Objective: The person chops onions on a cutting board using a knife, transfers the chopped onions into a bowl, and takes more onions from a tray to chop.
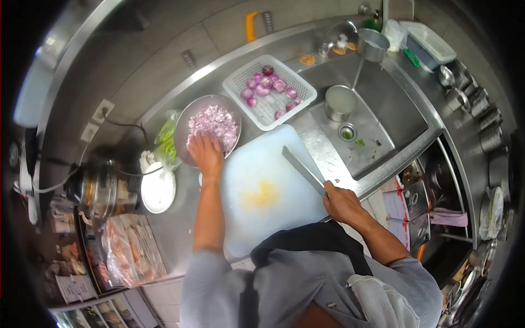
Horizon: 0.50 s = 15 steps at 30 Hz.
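Note:
My left hand (206,153) is over the near edge of a round metal bowl (183,128). Its fingers are stretched out and apart, with their tips at the chopped red onion (216,123) heaped inside. In my right hand (342,202) is the handle of a knife (302,169), the long blade pointing up and left above the cutting board (295,216). That white board has a yellowish stain near its middle. Behind it, a white perforated basket (234,82) holds several peeled whole red onions (263,90).
At the right is a steel sink (404,117) with a metal pot (340,104) in it. A white oval dish (158,188) and a plastic bag of greens (167,139) lie left of the bowl. A large plastic-wrapped bundle (134,249) sits at the lower left.

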Available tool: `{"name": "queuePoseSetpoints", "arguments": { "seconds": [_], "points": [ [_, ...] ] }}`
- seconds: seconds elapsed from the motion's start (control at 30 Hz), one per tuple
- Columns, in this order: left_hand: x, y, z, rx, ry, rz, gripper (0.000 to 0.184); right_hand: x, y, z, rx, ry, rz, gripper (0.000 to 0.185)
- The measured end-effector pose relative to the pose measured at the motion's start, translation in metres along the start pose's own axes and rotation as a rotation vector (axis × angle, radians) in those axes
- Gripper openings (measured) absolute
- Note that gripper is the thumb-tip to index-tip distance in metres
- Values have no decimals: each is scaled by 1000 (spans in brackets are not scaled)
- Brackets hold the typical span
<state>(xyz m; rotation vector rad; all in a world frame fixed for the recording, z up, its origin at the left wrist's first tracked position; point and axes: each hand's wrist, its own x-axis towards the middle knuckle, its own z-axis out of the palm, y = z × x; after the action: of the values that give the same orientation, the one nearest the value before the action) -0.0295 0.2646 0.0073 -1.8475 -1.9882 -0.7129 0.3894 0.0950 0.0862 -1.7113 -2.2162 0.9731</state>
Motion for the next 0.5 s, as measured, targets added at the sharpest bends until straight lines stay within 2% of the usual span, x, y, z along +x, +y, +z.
{"name": "queuePoseSetpoints", "arguments": {
  "seconds": [0.13,0.23,0.33,0.4,0.47,0.5],
  "points": [
    [-33,11,-10,123,-77,28,51,-13,24,0,-27,-39,-29,14],
    [-27,44,-20,230,-25,68,53,-4,26,-10,10,-102,-34,14],
    [33,103,-17,-299,-66,84,56,0,28,-12,43,-150,-20,17],
    [82,151,-1,-616,-403,-87,62,0,29,-14,52,-169,-16,19],
    [111,176,54,-313,-562,133,58,-1,27,-17,37,-183,-35,21],
    [121,178,85,-269,-722,164,54,-3,26,-14,28,-166,-48,21]
  ]
}}
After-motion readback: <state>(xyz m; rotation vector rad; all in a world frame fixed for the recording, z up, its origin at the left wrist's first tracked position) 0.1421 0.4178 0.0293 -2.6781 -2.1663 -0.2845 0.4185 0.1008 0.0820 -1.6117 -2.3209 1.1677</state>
